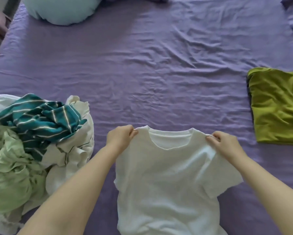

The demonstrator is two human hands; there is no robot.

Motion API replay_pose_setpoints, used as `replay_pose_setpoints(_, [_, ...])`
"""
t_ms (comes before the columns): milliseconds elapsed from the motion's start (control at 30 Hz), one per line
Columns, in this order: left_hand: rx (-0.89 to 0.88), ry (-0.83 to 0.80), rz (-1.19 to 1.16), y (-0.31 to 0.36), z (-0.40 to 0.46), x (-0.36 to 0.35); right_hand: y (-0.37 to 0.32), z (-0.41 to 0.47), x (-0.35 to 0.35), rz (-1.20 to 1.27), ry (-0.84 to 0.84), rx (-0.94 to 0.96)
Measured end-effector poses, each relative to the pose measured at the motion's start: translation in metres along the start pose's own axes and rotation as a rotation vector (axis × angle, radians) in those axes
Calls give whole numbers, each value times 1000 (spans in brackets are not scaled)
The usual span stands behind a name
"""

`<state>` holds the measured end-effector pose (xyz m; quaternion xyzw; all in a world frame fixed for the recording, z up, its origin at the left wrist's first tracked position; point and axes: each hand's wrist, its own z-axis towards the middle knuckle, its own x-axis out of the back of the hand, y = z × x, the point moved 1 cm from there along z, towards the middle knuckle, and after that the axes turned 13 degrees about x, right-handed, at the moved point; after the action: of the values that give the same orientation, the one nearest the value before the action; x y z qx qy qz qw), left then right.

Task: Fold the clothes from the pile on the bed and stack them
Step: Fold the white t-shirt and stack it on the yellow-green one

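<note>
White T-shirt, hem cut off below, shoulders pinched by left hand and right hand.

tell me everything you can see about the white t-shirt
The white t-shirt is a plain, short-sleeved crew-neck in soft, thin-looking knit, unfolded, neck away from the person. The left hand and right hand each pinch a shoulder beside the collar. The body spreads toward the camera over the purple sheet, lightly wrinkled; whether it lies flat or hangs partly lifted is unclear. One sleeve shows on the right; the hem runs out of frame. It lies apart from the pile and the green garment.
</note>
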<state>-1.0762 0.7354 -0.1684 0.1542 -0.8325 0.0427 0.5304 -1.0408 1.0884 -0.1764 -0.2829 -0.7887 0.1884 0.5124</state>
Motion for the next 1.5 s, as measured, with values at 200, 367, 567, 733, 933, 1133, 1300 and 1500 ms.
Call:
replay_pose_setpoints(200, [-103,143,147,21,65,47,-32,65,31,-66,90,65])
replay_pose_setpoints(367, [-74,165,178,44,109,58,-47,120,52,-169,136,88])
replay_pose_setpoints(567, [-136,140,76,77,113,11,-24,142,27,28,-57,58])
replay_pose_setpoints(733, [-476,191,-155,145,80,-25,12,116,30,159,-131,46])
replay_pose_setpoints(933, [-855,151,-109,209,35,-61,36,93,42,110,22,36])
replay_pose_setpoints(1133, [-523,-259,233,224,13,-102,49,82,55,370,-166,-127])
replay_pose_setpoints(1300, [-470,-211,300,228,9,-115,58,75,53,174,78,-65])
replay_pose_setpoints(1500, [-375,-186,280,244,3,-120,57,65,43,-324,173,-88])
